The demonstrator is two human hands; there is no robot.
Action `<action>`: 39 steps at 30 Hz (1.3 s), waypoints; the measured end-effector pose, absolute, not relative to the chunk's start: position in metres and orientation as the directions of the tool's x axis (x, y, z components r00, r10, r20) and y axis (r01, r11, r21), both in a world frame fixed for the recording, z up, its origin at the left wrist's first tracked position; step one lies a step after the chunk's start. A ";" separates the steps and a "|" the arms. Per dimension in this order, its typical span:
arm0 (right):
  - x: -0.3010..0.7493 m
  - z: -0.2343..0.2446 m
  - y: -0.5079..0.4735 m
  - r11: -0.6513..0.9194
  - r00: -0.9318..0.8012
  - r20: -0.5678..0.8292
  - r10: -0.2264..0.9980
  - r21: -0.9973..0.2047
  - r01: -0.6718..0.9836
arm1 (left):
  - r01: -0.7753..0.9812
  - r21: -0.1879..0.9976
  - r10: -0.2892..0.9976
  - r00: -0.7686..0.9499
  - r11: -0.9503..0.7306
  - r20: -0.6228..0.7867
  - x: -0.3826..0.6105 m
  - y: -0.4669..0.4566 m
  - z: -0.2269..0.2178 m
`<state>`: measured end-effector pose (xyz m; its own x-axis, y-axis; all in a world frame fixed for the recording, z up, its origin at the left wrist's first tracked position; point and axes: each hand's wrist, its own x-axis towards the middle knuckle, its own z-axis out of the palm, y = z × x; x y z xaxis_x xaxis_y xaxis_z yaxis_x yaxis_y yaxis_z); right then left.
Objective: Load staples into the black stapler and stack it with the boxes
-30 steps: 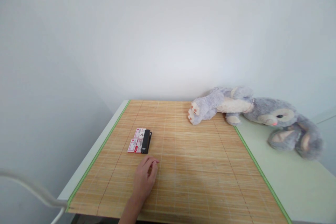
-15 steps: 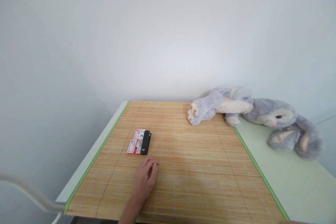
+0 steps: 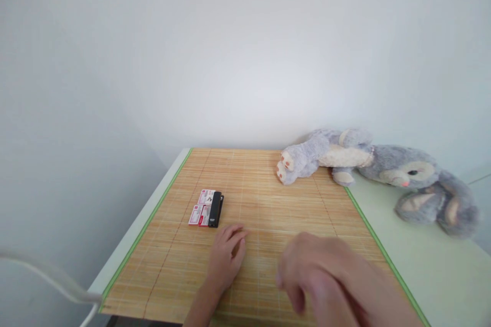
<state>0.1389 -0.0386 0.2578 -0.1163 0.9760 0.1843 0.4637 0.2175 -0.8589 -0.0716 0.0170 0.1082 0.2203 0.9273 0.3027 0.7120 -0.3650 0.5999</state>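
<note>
My left hand rests on the bamboo mat, its fingers loosely bent with a gap to the thumb and nothing between them. Just beyond it lies a black stapler, apart from the fingertips. Small white-and-red boxes sit against the stapler's left side. Over the mat's front right part hangs my right hand, smeared by motion. Its fingers bend downward, and I make out no object in it.
A grey plush rabbit lies on its side along the back right, partly on the mat and partly on the pale tabletop. At the lower left a white cable runs near the table corner. A plain wall stands behind.
My right hand has come into view from the lower right, over the mat. My left hand has moved a little to the right, with its fingers straighter. The stapler and boxes stay put.
</note>
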 end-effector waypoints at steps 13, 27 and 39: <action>0.166 0.083 -0.010 0.054 -0.038 0.077 0.996 -0.226 0.973 | 0.886 0.231 0.907 0.352 -0.402 0.230 -0.025 0.021 0.092; 0.157 0.085 -0.009 0.062 -0.045 0.108 0.993 -0.162 0.985 | 0.890 0.215 0.905 0.351 -0.402 0.241 -0.022 0.017 0.091; 0.157 0.087 -0.009 0.064 -0.046 0.116 0.992 -0.156 0.986 | 0.888 0.221 0.904 0.349 -0.403 0.246 -0.023 0.017 0.091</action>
